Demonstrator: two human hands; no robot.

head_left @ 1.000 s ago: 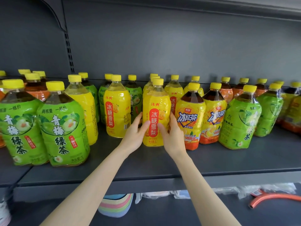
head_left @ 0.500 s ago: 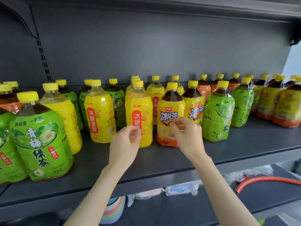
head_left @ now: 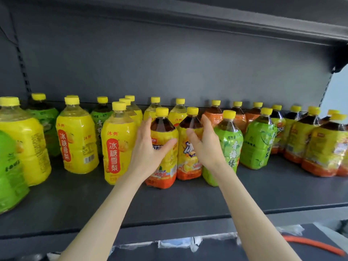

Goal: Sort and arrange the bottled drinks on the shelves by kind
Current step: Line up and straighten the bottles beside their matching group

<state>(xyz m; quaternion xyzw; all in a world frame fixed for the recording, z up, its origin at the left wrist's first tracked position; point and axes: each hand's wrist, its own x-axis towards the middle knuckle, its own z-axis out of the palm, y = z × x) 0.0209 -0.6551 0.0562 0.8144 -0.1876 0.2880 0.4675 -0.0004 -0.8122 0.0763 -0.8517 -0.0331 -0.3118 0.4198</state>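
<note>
Yellow-capped bottles stand mixed on a dark grey shelf (head_left: 188, 202). My left hand (head_left: 148, 151) wraps the left side of an iced black tea bottle (head_left: 163, 178) at the front centre, thumb across its label. My right hand (head_left: 205, 146) grips the neighbouring iced black tea bottle (head_left: 188, 166) from the right, fingers reaching behind it. Both bottles stand on the shelf, touching each other. A yellow pear drink bottle (head_left: 117, 147) stands just left of my left hand. A green tea bottle (head_left: 229, 146) stands just right of my right hand.
More yellow pear bottles (head_left: 77, 140) and green ones (head_left: 11, 176) fill the left. Orange-labelled teas (head_left: 214, 113) line the back; green tea and iced tea bottles (head_left: 323, 151) crowd the right. An upper shelf (head_left: 244, 19) hangs overhead. Below lie plastic wrap (head_left: 188, 243) and an orange hose (head_left: 312, 245).
Both hands left the yellow pear bottle and moved right. The left hand now holds the first iced tea bottle and the right hand the second. The view shifted right and closer.
</note>
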